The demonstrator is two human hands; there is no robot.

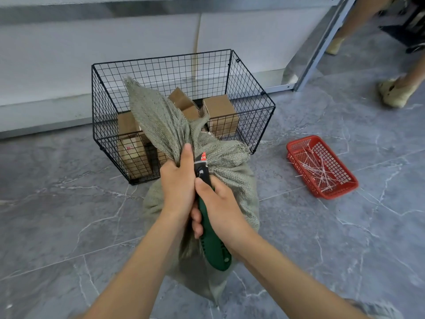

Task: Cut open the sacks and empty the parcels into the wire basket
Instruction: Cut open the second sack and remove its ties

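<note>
The wire basket (104,116) sits on the grey marbled floor (57,215) against a pale wall, and inside it brown cardboard parcels (222,113) lie tumbled at odd angles. Just in front of it stands the sack (236,178), coarse grey-green weave, full and rounded below, its neck gathered tight and its frayed top flaring up across the basket's front. My left hand (178,180) grips that bunched neck, fingers wrapped round the cloth and thumb pointing up. Beside it is the cutter (213,247), green-handled with a black head and a red tip set against the neck. My right hand (220,210) is closed around its handle, thumb laid along the top. Further right on the floor a red plastic basket (340,191) holds a scatter of thin white ties (322,171). Beyond it stands another person's foot (395,93) in a pale shoe.
</note>
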